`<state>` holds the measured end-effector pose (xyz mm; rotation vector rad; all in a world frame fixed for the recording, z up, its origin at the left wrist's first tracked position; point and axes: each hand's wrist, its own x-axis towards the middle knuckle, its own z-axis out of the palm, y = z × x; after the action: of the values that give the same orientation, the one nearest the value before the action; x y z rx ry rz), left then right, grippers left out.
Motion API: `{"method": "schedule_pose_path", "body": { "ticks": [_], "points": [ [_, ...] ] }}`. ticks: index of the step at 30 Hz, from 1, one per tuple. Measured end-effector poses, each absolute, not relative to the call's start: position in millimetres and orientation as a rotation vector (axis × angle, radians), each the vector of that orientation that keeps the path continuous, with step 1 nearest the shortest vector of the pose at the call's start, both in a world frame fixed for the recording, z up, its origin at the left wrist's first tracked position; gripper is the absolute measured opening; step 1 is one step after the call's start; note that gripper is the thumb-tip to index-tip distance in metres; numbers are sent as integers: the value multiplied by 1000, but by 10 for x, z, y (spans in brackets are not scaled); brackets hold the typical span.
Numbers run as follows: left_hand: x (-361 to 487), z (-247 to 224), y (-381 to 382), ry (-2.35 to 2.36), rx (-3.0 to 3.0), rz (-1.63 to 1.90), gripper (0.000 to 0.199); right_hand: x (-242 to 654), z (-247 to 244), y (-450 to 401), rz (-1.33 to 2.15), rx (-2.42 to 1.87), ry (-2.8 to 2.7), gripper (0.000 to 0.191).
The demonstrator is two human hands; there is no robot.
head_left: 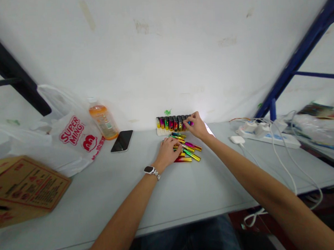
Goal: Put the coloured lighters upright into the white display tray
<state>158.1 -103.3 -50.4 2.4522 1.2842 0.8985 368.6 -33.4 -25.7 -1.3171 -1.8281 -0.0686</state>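
Observation:
Shiny two-tone lighters [171, 124] with black tops stand upright, packed in rows in a white tray [162, 132] against the wall. In front of it a pile of loose lighters [192, 155] in gold, green, red and purple lies on the table. My left hand [167, 151], with a watch on its wrist, is over the pile's left side, its fingers curled onto a lighter there. At the tray's right end, my right hand [196, 125] pinches at the top of a lighter, which its fingers mostly hide.
On the left are a cardboard box [31, 186], a white plastic bag [73, 143], an orange drink bottle [103, 120] and a phone [122, 141]. To the right, a power strip [269, 135] has a white charger [237, 139] and trailing cables nearby. Blue metal posts [297, 56] flank the table.

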Motion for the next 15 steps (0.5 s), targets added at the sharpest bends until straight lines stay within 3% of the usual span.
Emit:
{"method": "schedule_pose_path", "body": {
  "ticks": [5,12,15],
  "points": [
    [1492,-472,-987,1414,2406,965,16,3582,-274,-585,-160,-1384,-1863,37],
    [1420,-522,-938,1673,2316,957,12,3398,-278,-501,78,-1569,-2135,10],
    [1418,-574,-911,1647,2310,954,14,3388,-203,-322,174,-1605,-2180,9]
  ]
}}
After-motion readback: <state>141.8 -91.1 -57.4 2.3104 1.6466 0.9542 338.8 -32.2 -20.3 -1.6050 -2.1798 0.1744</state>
